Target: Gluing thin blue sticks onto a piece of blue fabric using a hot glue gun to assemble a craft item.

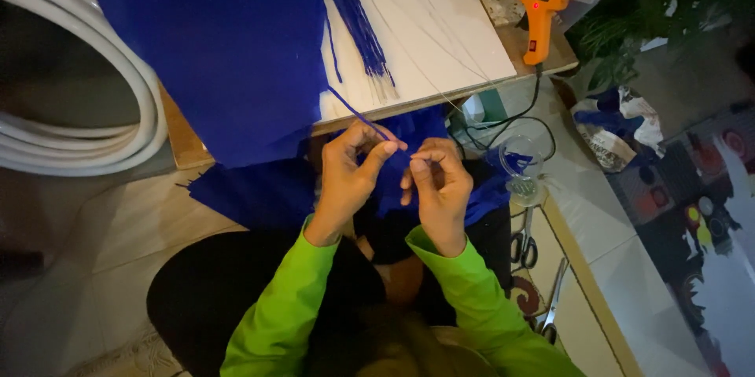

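We pinch a thin blue strip (363, 116) between the thumb and forefinger of our left hand (348, 176), fingers closed on it near its lower end. Our right hand (439, 184) is closed too, thumb and fingertips pressed together just beside the left; they seem to hold something very fine, but we cannot tell what it is. The strip is narrow, soft and matte like felt. It runs up and left from the pinch to the edge of a pale flat board (429, 39), where more cut strips (358, 23) of the same blue lie fanned out as a fringe.

A broad sheet of blue felt (228, 47) drapes over the board's left part and hangs toward our lap, with more blue fabric under our hands. Our sleeves (287, 306) are bright green.

Farther out, an orange glue gun (539, 7) rests at the board's far right corner, its black cord (535, 114) looping down. A clear glass (521, 169) stands on the tiled floor to our right, with scissors (524, 242) just below it and a second pair (553, 302) nearer us. Coiled white hose (118, 86) lies to the left.
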